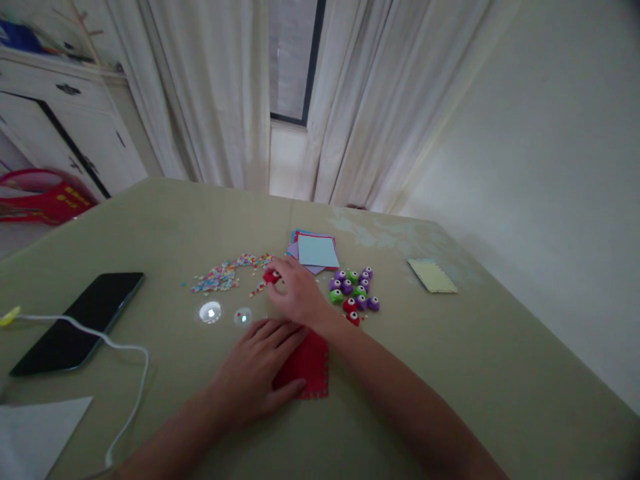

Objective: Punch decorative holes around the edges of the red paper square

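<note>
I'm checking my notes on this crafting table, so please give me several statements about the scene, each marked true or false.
1. The left hand rests on a red sheet with a notched edge. True.
2. The right hand holds a yellow pencil. False: it holds a small red rounded piece.
3. A white cable crosses the flat black glossy device. True.
4. The top sheet of the stack of square coloured sheets is orange. False: it is pale blue.
5. The cluster of small rounded pieces with eyes is entirely green. False: it has purple, green and red ones.
</note>
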`<state>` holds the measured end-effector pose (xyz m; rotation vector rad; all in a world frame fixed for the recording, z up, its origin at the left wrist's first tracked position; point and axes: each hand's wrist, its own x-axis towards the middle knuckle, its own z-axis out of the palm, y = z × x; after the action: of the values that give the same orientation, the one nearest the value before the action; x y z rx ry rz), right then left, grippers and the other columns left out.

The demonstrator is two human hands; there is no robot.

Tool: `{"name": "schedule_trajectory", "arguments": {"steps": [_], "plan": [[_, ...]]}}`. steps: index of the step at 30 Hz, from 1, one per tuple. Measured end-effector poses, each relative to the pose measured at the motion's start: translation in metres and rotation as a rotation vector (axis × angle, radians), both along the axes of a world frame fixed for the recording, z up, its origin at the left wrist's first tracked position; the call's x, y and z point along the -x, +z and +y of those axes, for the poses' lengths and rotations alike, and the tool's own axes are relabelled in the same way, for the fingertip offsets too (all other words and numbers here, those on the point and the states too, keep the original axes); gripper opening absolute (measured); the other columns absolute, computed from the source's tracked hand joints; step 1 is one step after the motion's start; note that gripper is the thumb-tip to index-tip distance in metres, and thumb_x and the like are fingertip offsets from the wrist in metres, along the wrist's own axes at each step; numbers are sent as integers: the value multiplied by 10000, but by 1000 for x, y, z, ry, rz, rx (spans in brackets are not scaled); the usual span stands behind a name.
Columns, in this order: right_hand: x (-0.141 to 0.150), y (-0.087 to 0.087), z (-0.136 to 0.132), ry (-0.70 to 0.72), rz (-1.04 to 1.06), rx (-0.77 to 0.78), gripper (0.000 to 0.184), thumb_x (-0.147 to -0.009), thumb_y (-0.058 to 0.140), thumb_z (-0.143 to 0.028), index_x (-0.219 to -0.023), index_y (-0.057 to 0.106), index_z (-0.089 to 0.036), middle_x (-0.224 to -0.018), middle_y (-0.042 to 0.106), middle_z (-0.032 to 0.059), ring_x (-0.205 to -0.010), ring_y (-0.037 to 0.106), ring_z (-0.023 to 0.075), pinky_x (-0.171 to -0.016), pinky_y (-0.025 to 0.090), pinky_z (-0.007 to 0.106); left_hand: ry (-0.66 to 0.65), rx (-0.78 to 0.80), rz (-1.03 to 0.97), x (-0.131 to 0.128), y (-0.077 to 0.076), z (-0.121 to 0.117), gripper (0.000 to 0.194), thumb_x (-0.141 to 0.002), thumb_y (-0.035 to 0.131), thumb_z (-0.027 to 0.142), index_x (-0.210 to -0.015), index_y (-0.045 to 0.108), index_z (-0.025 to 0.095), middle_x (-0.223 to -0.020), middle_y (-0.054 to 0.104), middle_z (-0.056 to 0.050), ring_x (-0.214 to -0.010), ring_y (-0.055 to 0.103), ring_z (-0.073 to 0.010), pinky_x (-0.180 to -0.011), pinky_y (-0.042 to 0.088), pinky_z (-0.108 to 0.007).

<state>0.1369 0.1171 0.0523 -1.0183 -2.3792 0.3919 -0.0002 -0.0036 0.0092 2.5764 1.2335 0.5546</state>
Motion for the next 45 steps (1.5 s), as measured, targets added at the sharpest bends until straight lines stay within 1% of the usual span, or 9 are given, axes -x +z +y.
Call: {"name": "schedule_trajectory", "arguments": {"steps": [2,5,8,10,15,19,22,29,45], "plan": [[-38,5,-25,-74,230,71,195,-942,641,-136,-1124,675,-197,-1082,749,62,-949,700,201,-874,570,317,4,-21,-1,0,-2,-1,647,-968,729,483,-1547,593,228,-1546,665,-119,-1375,623,-373,-1200,421,-577],[-99,3,-64,-178,297,165,158,-965,661,-210,-1122,675,-212,-997,762,46,-816,697,187,-752,562,292,20,-40,6,0,-4,-4,691,-985,715,510,-1608,528,279,-1611,613,-87,-1405,595,-361,-1217,404,-557],[-142,-10,-94,-203,252,170,129,-1018,684,-279,-1132,706,-224,-1026,789,68,-871,739,216,-791,580,320,28,-46,31,-1,-5,-7,726,-997,704,544,-1645,488,297,-1628,596,-77,-1418,582,-352,-1228,396,-542],[-156,-20,-104,-176,211,159,122,-1032,707,-303,-1127,731,-230,-1033,796,77,-914,748,236,-831,588,343,23,-50,46,-1,-5,-8,746,-1007,686,584,-1662,468,301,-1646,579,-76,-1435,570,-352,-1233,392,-535],[-155,-30,-106,-133,138,268,157,-986,810,-318,-1090,738,-225,-1076,757,85,-986,732,250,-897,600,370,0,-37,81,-1,-9,-10,860,-988,675,683,-1714,384,327,-1714,501,-65,-1492,530,-366,-1256,366,-543],[-154,-27,-104,-113,124,380,264,-974,755,-149,-1223,723,-229,-1210,712,91,-1045,720,229,-932,609,356,-3,-39,101,0,-10,-11,866,-982,682,691,-1712,384,334,-1721,493,-47,-1492,533,-356,-1238,384,-521],[-157,-27,-106,-118,152,436,264,-975,694,-94,-1207,724,-215,-1187,695,83,-947,718,191,-870,619,320,6,-54,115,0,-9,-11,854,-992,660,708,-1708,393,326,-1709,511,-43,-1478,544,-338,-1226,391,-494],[-156,-31,-107,-188,213,467,248,-926,712,-70,-1141,719,-193,-1120,680,58,-828,709,151,-789,626,292,21,-113,116,-1,-6,-10,794,-1006,674,662,-1673,450,295,-1680,547,-39,-1447,560,-314,-1207,379,-450],[-160,-29,-105,-199,228,497,211,-895,776,-99,-1080,733,-191,-1093,687,51,-841,716,159,-793,634,294,58,-85,95,-2,-9,-12,789,-1034,653,611,-1702,395,280,-1685,529,-66,-1441,553,-329,-1188,412,-468]]}}
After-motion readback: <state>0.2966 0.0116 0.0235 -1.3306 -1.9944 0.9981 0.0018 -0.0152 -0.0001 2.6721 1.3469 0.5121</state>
